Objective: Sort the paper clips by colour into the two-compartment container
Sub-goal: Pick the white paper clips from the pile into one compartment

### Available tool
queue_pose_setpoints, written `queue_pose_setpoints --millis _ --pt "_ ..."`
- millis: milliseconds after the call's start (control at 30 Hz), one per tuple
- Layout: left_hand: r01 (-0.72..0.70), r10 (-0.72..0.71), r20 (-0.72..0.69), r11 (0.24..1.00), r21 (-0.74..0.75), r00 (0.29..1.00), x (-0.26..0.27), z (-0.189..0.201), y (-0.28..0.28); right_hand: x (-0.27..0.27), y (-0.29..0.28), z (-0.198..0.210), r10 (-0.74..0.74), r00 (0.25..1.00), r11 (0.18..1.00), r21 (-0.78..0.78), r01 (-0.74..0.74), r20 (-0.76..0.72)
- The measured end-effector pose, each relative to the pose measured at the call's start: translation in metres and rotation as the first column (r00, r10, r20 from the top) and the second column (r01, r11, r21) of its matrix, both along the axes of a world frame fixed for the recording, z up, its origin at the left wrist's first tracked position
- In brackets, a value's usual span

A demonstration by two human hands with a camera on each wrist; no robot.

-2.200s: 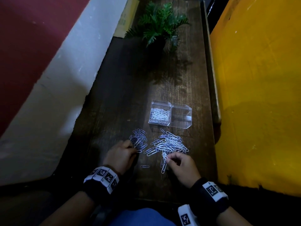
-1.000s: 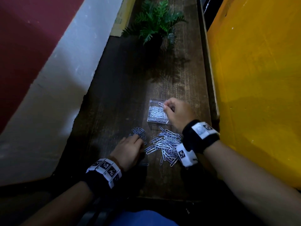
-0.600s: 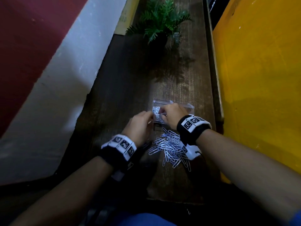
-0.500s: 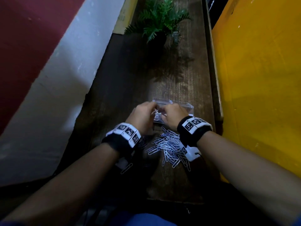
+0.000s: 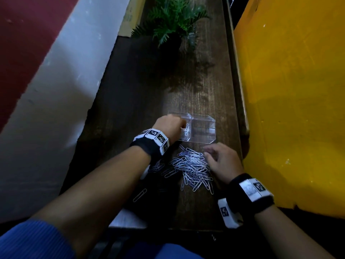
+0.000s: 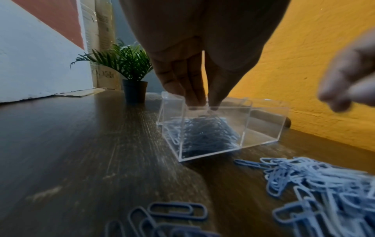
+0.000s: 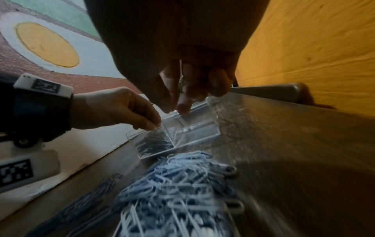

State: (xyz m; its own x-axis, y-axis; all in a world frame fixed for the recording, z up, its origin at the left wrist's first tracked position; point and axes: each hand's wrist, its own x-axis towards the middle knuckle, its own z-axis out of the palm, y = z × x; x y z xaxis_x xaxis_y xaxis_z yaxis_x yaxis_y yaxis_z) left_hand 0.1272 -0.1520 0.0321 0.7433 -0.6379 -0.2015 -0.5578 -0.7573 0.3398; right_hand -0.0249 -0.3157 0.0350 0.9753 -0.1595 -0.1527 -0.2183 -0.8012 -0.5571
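Observation:
A clear two-compartment container (image 5: 209, 119) (image 6: 263, 125) (image 7: 202, 133) stands on the dark wooden table. Its left compartment holds a heap of clips (image 6: 205, 133); the right one looks empty. My left hand (image 5: 182, 128) (image 6: 202, 105) (image 7: 151, 125) points down into the left compartment, thumb close to the fingers, tips at the rim just above the heap. Whether a clip is between them is unclear. A pile of pale blue clips (image 5: 192, 165) (image 6: 314, 179) (image 7: 178, 184) lies in front of the container. My right hand (image 5: 209, 152) (image 7: 176, 107) hovers at the pile's right edge, loosely curled, holding nothing.
Darker blue clips (image 5: 157, 166) (image 6: 176, 213) lie left of the pale pile, partly under my left wrist. One stray clip (image 5: 140, 195) lies nearer me. A potted plant (image 5: 171, 17) (image 6: 129, 67) stands at the far end. A yellow wall (image 5: 289, 90) runs along the right.
My left hand came from the darker clips to the left compartment and stays there. My right hand left the container and dropped back to the right edge of the pale pile.

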Motion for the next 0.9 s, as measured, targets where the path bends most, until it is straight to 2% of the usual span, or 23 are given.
queue_pose_setpoints --millis 100,167,233,267,333,400,433,600,733,800,900 --pt "-0.011 0.028 0.099 0.985 -0.174 0.995 -0.014 0.003 0.007 -0.022 -0.003 -0.007 -0.051 0.999 0.999 0.001 0.051 -0.011" --pt "0.032 0.019 0.175 0.958 -0.286 0.984 -0.031 0.003 0.015 -0.032 -0.002 -0.012 -0.072 0.997 0.997 -0.003 0.072 -0.026" --pt "0.085 -0.021 0.195 0.941 -0.328 0.981 -0.053 -0.008 0.023 -0.038 0.0 -0.02 -0.061 0.997 0.998 -0.035 0.06 -0.041" --pt "0.103 -0.055 0.167 0.95 -0.294 0.984 -0.065 -0.013 0.025 -0.039 0.001 -0.023 -0.055 0.998 0.997 -0.053 0.053 -0.039" --pt "0.134 -0.13 0.038 0.985 -0.111 0.991 -0.088 -0.022 0.027 -0.038 0.004 -0.028 -0.04 0.997 0.994 -0.101 0.033 -0.06" --pt "0.212 -0.207 -0.067 0.972 0.098 0.976 -0.108 -0.031 0.034 -0.037 0.009 -0.032 -0.017 0.994 0.986 -0.167 -0.002 -0.111" --pt "0.247 -0.236 -0.087 0.958 0.148 0.968 -0.115 -0.035 0.038 -0.037 0.011 -0.033 0.001 0.991 0.981 -0.192 -0.027 -0.134" --pt "0.234 -0.23 -0.048 0.962 0.139 0.972 -0.131 -0.044 0.067 -0.047 0.018 -0.038 0.12 0.984 0.968 -0.205 -0.146 -0.131" --pt "0.195 -0.198 0.038 0.978 0.075 0.979 -0.134 -0.042 0.077 -0.046 0.012 -0.038 0.072 0.995 0.984 -0.16 -0.083 -0.072" --pt "0.133 -0.133 0.055 0.991 -0.001 0.99 -0.132 -0.04 0.076 -0.039 0.011 -0.035 0.063 0.996 0.985 -0.154 -0.071 -0.06" --pt "0.013 -0.012 0.01 0.996 -0.084 1.0 -0.124 -0.035 0.069 -0.027 0.015 -0.029 0.108 0.993 0.982 -0.152 -0.114 -0.05"
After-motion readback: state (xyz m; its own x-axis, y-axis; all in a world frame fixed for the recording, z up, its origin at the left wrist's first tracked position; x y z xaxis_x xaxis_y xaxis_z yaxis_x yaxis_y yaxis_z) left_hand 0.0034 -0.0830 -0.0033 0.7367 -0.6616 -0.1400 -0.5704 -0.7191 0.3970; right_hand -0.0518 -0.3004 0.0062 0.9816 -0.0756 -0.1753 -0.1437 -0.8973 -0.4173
